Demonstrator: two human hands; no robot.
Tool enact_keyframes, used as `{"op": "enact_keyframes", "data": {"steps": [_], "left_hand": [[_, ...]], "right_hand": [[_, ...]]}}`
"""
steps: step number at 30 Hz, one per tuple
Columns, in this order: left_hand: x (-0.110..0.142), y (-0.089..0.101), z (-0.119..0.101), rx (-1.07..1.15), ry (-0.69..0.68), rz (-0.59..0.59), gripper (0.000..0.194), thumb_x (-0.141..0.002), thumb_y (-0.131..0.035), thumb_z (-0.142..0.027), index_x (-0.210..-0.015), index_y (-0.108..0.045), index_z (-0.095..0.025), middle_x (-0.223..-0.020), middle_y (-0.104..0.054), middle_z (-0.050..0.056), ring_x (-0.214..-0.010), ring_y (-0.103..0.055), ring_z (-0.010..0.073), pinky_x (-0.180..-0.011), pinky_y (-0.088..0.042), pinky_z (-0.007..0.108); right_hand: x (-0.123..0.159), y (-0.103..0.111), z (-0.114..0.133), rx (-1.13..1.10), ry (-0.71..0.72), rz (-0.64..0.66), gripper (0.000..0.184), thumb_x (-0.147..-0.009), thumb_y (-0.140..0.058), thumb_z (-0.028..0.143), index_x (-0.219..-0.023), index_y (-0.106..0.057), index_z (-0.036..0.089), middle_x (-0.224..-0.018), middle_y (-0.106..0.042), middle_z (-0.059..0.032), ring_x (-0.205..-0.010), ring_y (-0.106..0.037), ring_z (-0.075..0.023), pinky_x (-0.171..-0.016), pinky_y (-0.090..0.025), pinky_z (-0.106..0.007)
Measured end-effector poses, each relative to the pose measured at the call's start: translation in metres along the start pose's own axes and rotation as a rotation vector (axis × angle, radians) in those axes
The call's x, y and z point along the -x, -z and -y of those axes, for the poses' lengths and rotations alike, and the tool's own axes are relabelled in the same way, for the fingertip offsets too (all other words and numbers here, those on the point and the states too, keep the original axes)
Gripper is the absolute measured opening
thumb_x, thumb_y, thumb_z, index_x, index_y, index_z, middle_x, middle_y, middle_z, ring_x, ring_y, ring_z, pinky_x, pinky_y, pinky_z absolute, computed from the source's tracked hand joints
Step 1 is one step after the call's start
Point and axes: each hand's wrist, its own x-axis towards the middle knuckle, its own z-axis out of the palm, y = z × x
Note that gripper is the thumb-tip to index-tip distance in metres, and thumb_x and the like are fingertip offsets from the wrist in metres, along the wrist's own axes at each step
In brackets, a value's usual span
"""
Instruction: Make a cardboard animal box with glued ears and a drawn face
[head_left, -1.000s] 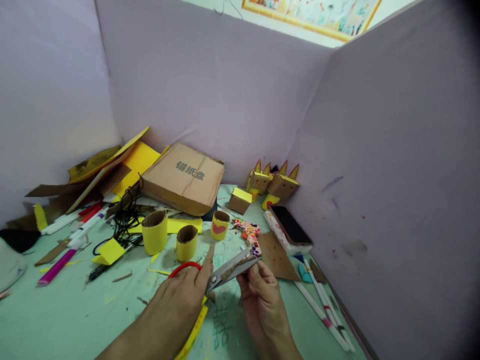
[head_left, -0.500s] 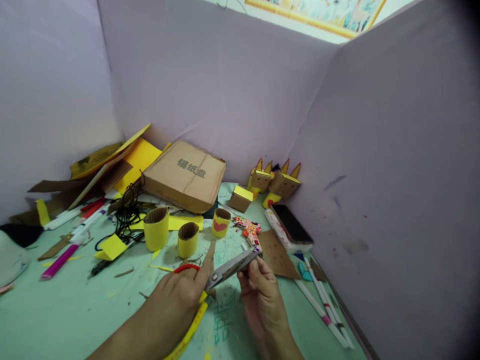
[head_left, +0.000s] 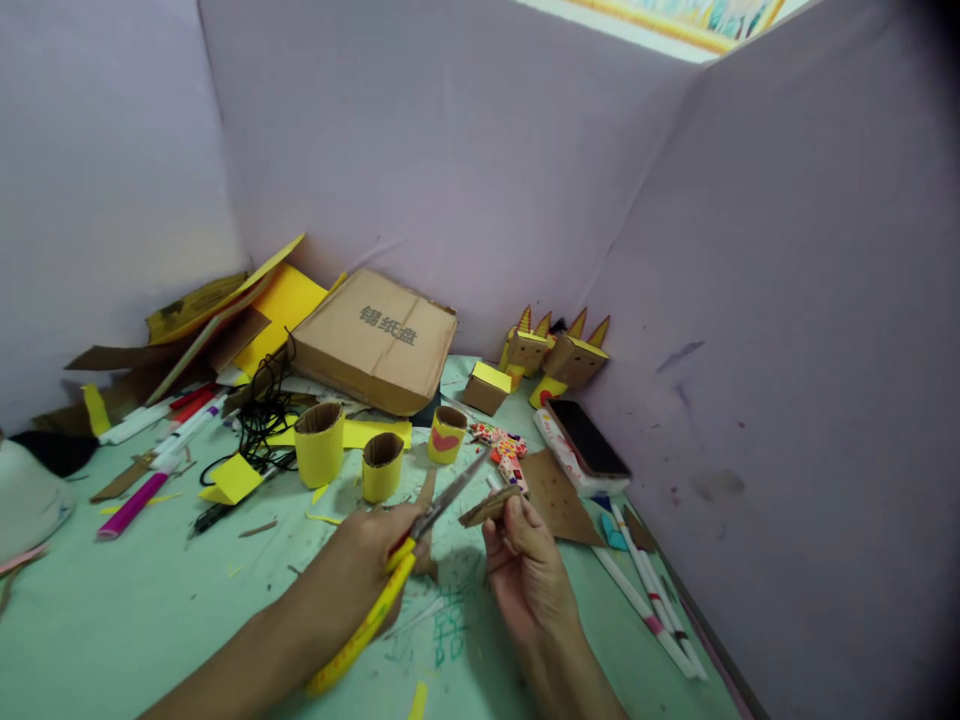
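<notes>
My left hand (head_left: 375, 560) is closed on the yellow-handled scissors (head_left: 446, 500), whose blades point up and to the right. Between the thumb and fingers of my right hand (head_left: 529, 560) is a small brown cardboard piece (head_left: 484, 508), just right of the blades and apart from them. Ahead of my hands stand several yellow-covered cardboard tubes: a large one (head_left: 319, 450), a smaller one (head_left: 382, 470) and one with a red heart (head_left: 446, 438). A narrow cardboard scrap (head_left: 426, 560) lies under the scissors.
A flat cardboard box (head_left: 375, 345) leans at the back beside yellow sheets (head_left: 281, 310) and tangled black cord (head_left: 262, 410). Cardboard figures with pointed ears (head_left: 574, 360) stand back right. A phone (head_left: 589, 440) rests on a white pack. Markers (head_left: 649, 600) lie right, a purple-capped one (head_left: 133, 507) left.
The scissors have moved off the cardboard piece, leftward and down, and their blades look closed together now. The piece in my right hand is tilted flatter and shows more fully.
</notes>
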Motion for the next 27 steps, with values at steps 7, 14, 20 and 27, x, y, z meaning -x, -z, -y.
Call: {"op": "enact_keyframes", "data": {"steps": [7, 14, 20, 27], "left_hand": [[-0.005, 0.001, -0.003, 0.040, 0.100, -0.117, 0.023, -0.076, -0.052, -0.025, -0.097, -0.055, -0.017, -0.063, -0.059, -0.004, -0.056, -0.056, 0.0133, -0.054, -0.045, 0.022], [-0.004, -0.016, -0.015, 0.193, 0.182, -0.215, 0.039, -0.068, -0.066, -0.027, -0.104, -0.051, -0.021, -0.090, -0.068, 0.002, -0.066, -0.064, 0.0149, -0.062, -0.052, 0.026], [-0.005, -0.023, -0.021, 0.201, 0.192, -0.265, 0.032, -0.071, -0.063, -0.024, -0.101, -0.052, -0.020, -0.080, -0.065, 0.000, -0.064, -0.064, 0.0146, -0.061, -0.053, 0.025], [-0.006, -0.024, -0.015, 0.228, 0.129, -0.354, 0.028, -0.069, -0.056, -0.016, -0.097, -0.053, -0.020, -0.070, -0.059, -0.005, -0.059, -0.060, 0.0104, -0.055, -0.050, 0.020]], "right_hand": [[0.000, 0.002, 0.000, -0.019, -0.030, 0.020, 0.032, -0.043, -0.090, 0.022, -0.068, -0.071, 0.017, -0.065, -0.071, 0.0053, -0.053, -0.064, -0.0052, -0.051, -0.053, -0.008], [0.009, -0.002, -0.006, 0.026, -0.052, 0.102, 0.026, -0.049, -0.088, 0.024, -0.067, -0.071, 0.016, -0.061, -0.068, 0.0038, -0.053, -0.061, -0.0061, -0.051, -0.052, -0.010], [0.015, -0.007, -0.012, 0.041, -0.092, 0.133, 0.024, -0.051, -0.087, 0.025, -0.063, -0.069, 0.015, -0.060, -0.067, 0.0024, -0.054, -0.061, -0.0067, -0.053, -0.050, -0.011], [0.016, -0.001, -0.010, 0.173, -0.014, 0.149, 0.022, -0.056, -0.084, 0.028, -0.069, -0.071, 0.015, -0.067, -0.071, -0.0010, -0.060, -0.063, -0.0109, -0.057, -0.052, -0.018]]}}
